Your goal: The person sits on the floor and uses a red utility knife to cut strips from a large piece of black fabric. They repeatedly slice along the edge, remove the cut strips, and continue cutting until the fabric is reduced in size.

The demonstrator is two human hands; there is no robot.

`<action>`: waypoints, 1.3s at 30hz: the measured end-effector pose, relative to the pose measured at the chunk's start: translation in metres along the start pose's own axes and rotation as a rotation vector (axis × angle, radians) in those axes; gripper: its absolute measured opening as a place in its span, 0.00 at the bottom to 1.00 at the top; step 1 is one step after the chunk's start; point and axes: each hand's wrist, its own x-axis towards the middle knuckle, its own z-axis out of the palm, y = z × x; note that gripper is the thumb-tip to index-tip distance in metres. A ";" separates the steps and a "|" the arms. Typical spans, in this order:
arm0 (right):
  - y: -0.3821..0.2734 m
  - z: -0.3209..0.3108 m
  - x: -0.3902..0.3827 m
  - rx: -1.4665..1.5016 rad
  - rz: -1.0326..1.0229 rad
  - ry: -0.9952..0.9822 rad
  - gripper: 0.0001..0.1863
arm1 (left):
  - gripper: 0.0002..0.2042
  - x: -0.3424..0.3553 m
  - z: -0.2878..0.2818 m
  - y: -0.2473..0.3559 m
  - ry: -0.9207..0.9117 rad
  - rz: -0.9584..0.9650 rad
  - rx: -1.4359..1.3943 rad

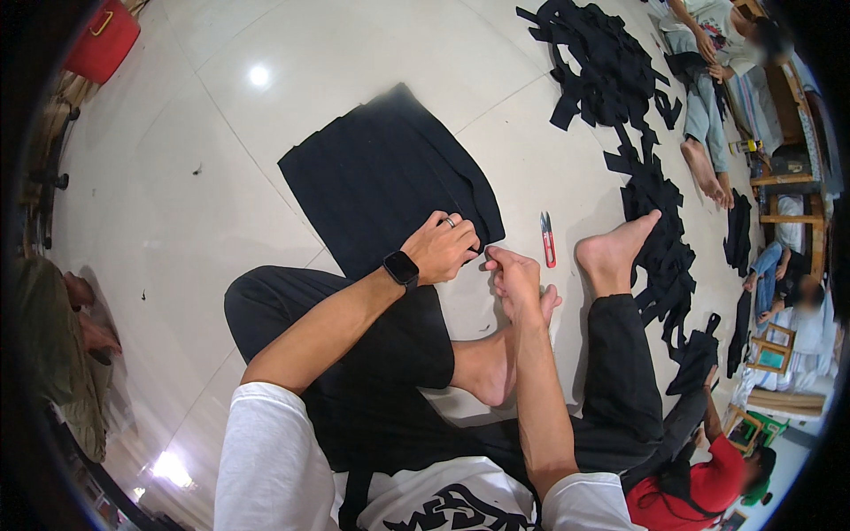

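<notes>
A dark, flat piece of folded black cloth (pixel 381 168) lies on the floor in front of me, with faint lines running along it. My left hand (pixel 441 248), with a ring and a black watch on its wrist, is closed on the cloth's near right corner, fingers curled. Just right of that corner is my right hand (pixel 515 273), its thumb and forefinger pinched together; what they hold, if anything, is too small to make out. A pair of red-handled thread snips (pixel 548 241) lies on the floor to the right of the cloth.
A long heap of black fabric strips (pixel 611 71) runs down the right side, past my bare foot (pixel 615 252). Other people sit along the right edge, one in a red shirt (pixel 708 482). A red container (pixel 102 40) stands at the far left on the tiled floor (pixel 221 115).
</notes>
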 end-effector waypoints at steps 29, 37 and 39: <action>0.008 -0.008 0.022 0.115 -0.064 0.035 0.06 | 0.12 -0.001 0.009 0.002 -0.109 -0.049 0.049; 0.012 -0.025 0.005 -0.136 -0.244 -0.049 0.05 | 0.13 0.001 0.010 0.004 -0.169 -0.084 0.055; 0.013 -0.016 0.009 -0.213 -0.472 -0.048 0.06 | 0.14 0.002 0.009 0.005 -0.178 -0.086 0.053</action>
